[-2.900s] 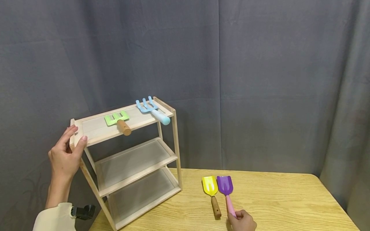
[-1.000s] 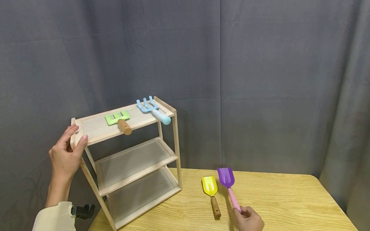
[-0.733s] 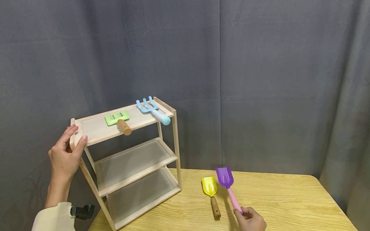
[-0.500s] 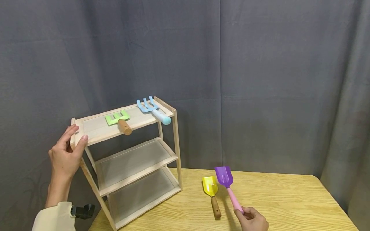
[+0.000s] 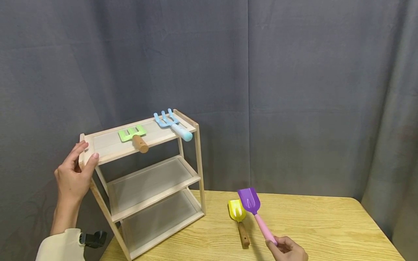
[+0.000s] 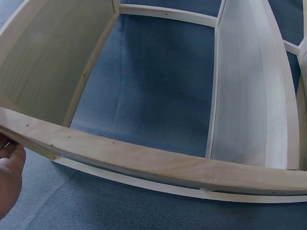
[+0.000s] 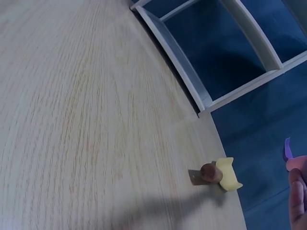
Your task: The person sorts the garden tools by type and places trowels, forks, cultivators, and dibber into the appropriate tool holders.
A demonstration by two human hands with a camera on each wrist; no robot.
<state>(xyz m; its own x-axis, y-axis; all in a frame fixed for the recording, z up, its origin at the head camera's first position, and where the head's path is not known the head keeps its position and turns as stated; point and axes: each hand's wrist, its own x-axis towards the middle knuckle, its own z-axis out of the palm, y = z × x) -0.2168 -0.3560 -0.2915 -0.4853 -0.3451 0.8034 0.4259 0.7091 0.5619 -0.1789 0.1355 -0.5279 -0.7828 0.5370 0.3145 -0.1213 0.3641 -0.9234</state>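
Observation:
My right hand [image 5: 289,249] pinches the pink handle of a toy shovel with a purple blade [image 5: 249,200]. The shovel is raised off the table, its blade overlapping the yellow shovel [image 5: 237,210] in the head view. That yellow one lies on the table, its brown wooden handle toward me. At the left, my left hand [image 5: 73,177] grips the upper left end of a three-tier wooden shelf [image 5: 153,195], thumb on the top board. On that board lie a green toy rake [image 5: 131,133] with a wooden handle and a light blue toy fork [image 5: 168,121].
The wood-grain table [image 5: 313,224] extends to the right of the shelf. A grey curtain [image 5: 294,101] hangs behind it. Both rake handles stick out over the front edge of the top board. The right wrist view shows the shelf's lower corner [image 7: 204,108] near the yellow shovel.
The purple shovel has risen from the table in my right hand. Its blade has then swung left over the yellow shovel while the hand shifted right. My left hand has stayed put.

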